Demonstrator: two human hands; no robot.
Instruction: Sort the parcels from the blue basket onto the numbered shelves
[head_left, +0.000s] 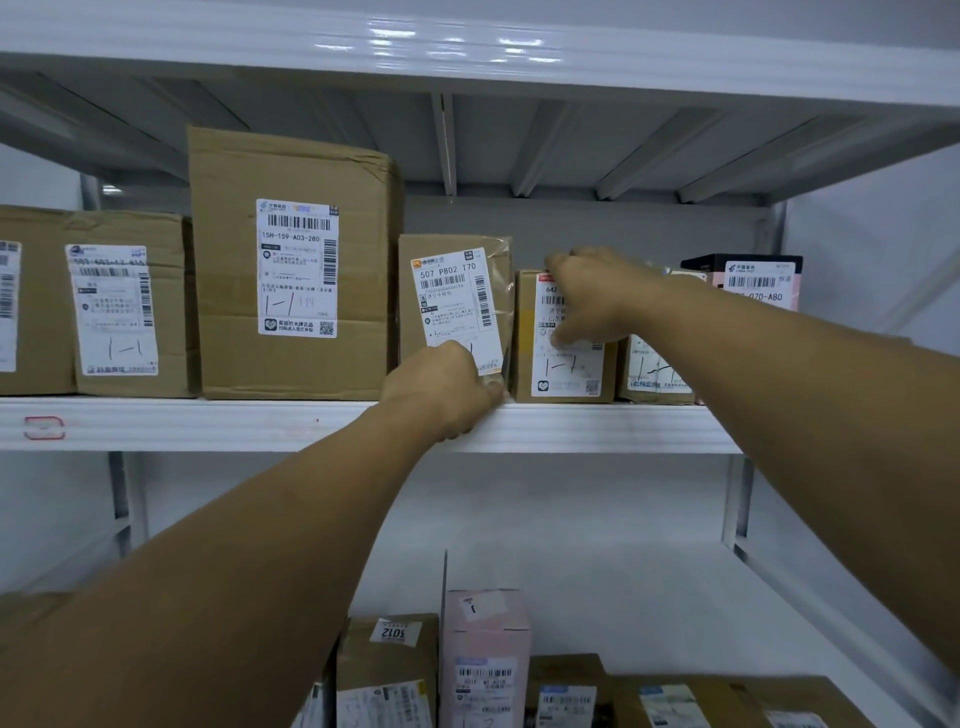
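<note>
A slim brown parcel (451, 291) with a white label reading 507 P802 T70 stands upright on the upper white shelf (208, 423). My left hand (441, 387) grips its lower front corner at the shelf edge. My right hand (592, 296) is curled over the top and front of the small brown box (563, 364) just to its right, with fingers on top and thumb on the label. Both parcels stand upright and close together. The blue basket is out of view.
A tall brown carton (291, 265) and two lower cartons (124, 306) fill the shelf's left side. Another brown box (654, 371) and a black-and-pink box (753, 280) stand at the right. The lower shelf holds a pink box (483, 649) and several brown parcels (387, 670).
</note>
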